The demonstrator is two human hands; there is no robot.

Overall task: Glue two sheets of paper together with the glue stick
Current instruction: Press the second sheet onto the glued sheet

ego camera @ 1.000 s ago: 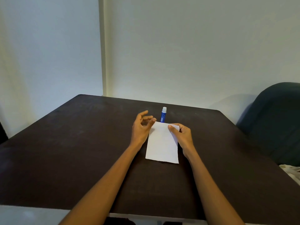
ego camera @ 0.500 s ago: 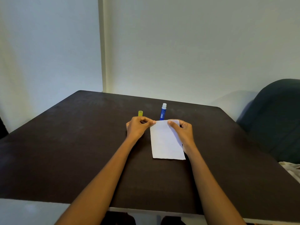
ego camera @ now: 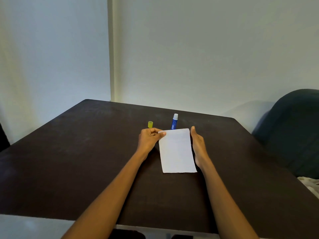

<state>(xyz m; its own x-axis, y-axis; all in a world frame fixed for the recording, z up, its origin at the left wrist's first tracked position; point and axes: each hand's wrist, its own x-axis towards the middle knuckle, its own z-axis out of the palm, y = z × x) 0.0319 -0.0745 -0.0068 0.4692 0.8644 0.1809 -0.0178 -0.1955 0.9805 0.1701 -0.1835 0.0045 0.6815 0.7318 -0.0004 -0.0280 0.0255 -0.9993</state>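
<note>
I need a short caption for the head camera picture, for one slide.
Left hand pinches the far corner of the white paper on a dark table; right hand flanks it, uncapped glue stick and yellow cap behind.

Glue stick (ego camera: pixel 174 121) and cap (ego camera: pixel 150 124) block beyond paper (ego camera: pixel 176 150)

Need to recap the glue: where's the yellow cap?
The yellow cap stands on the table, left of the glue stick, just beyond the left hand.

My dark table (ego camera: pixel 69 161) fills frame center; dark chair (ego camera: pixel 296 131) at right edge, pale wall (ego camera: pixel 189 49) w/ corner strip up top.
</note>
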